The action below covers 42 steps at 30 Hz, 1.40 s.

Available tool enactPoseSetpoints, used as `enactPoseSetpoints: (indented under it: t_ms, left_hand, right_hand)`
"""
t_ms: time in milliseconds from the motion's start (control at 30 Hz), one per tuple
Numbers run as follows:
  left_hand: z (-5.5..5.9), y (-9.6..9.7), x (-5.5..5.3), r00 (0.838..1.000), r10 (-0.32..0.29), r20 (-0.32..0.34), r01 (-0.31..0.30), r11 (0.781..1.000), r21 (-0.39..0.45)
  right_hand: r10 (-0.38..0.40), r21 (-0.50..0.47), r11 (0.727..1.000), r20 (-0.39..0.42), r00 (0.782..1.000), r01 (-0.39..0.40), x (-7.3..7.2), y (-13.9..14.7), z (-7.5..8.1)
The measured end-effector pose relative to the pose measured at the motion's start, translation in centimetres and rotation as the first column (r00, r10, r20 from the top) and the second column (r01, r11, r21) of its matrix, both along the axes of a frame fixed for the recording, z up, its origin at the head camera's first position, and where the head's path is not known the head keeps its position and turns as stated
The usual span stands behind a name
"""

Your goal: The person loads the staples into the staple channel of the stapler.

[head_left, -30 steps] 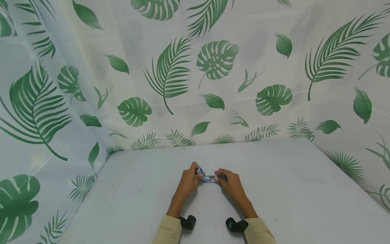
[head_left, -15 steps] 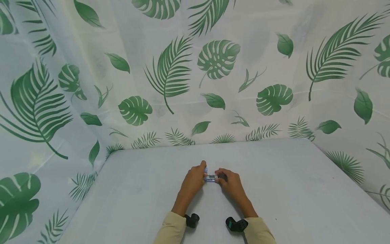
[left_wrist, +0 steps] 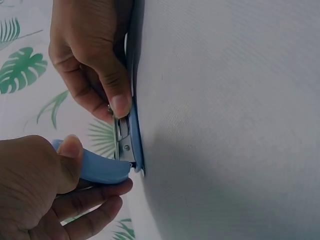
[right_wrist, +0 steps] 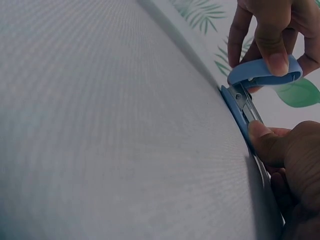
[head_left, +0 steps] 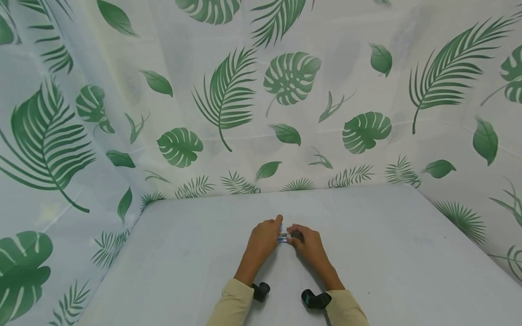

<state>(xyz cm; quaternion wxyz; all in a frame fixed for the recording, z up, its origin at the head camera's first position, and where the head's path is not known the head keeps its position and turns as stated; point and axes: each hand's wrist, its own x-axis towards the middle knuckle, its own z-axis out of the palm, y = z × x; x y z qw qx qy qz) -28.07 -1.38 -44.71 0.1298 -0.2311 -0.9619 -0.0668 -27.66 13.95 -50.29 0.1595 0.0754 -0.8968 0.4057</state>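
Note:
A small blue stapler lies at the middle of the table, between the two hands. Its blue top cover is swung up from the base, leaving the metal staple channel exposed. My left hand pinches the raised cover between thumb and fingers, as the right wrist view also shows. At the other end of the stapler, my right hand holds the blue base and metal channel with thumb and fingertips. In the head view the left hand hides most of the cover.
The white table reaches back to a hanging cloth printed with green leaves, which also rises along both sides. Each wrist carries a black camera, the left wrist camera and the right wrist camera.
My left hand has moved to the right, closer to my right hand, and now covers more of the stapler in the head view. The right hand has stayed in place.

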Motion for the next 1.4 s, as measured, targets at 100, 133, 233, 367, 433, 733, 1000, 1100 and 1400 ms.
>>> enactPoseSetpoints:
  t_ms: [100, 133, 233, 367, 433, 733, 1000, 1100, 1400]
  left_hand:
    - [0.1, 0.3, 0.0, 1.0, 0.002, -0.008, -0.002, 0.999, -0.033]
    - [0.1, 0.4, 0.0, 1.0, 0.002, -0.013, -0.003, 0.999, -0.046]
    - [0.1, 0.6, 0.0, 0.999, 0.002, -0.032, -0.005, 0.996, -0.087]
    - [0.2, 0.8, 0.1, 0.997, -0.015, -0.071, 0.006, 0.992, -0.13]
    - [0.3, 0.9, 0.1, 0.996, -0.025, -0.088, 0.012, 0.99, -0.143]
    - [-0.1, 1.0, 0.0, 0.997, -0.03, -0.071, 0.024, 0.996, -0.084]
    - [-1.1, 0.8, -0.4, 0.999, -0.03, 0.022, 0.027, 0.993, 0.117]
    - [-1.4, 0.3, -0.4, 0.995, -0.034, 0.094, 0.01, 0.97, 0.243]
    - [-2.7, -1.2, -0.6, 0.966, -0.108, 0.234, -0.041, 0.831, 0.555]
  right_hand:
    - [-0.004, 0.0, 1.0, -0.002, 1.0, 0.004, 0.0, 0.0, 0.0]
    - [-0.005, -0.002, 1.0, -0.004, 1.0, 0.005, 0.1, 0.0, 0.0]
    - [-0.003, -0.009, 1.0, -0.016, 1.0, 0.003, 0.1, 0.0, 0.0]
    - [0.001, -0.021, 1.0, -0.008, 1.0, -0.001, 0.1, -0.1, 0.1]
    - [0.0, -0.024, 1.0, 0.006, 1.0, 0.0, 0.1, -0.1, 0.2]
    - [-0.008, 0.017, 1.0, -0.019, 1.0, 0.008, 0.1, 0.2, 0.2]
    - [0.001, 0.026, 1.0, -0.073, 0.997, 0.001, 0.2, 0.2, -0.1]
    - [0.001, 0.018, 1.0, -0.088, 0.996, 0.001, 0.2, 0.1, -0.1]
    - [-0.008, 0.03, 1.0, -0.044, 0.999, 0.009, 0.2, 0.0, -0.1]
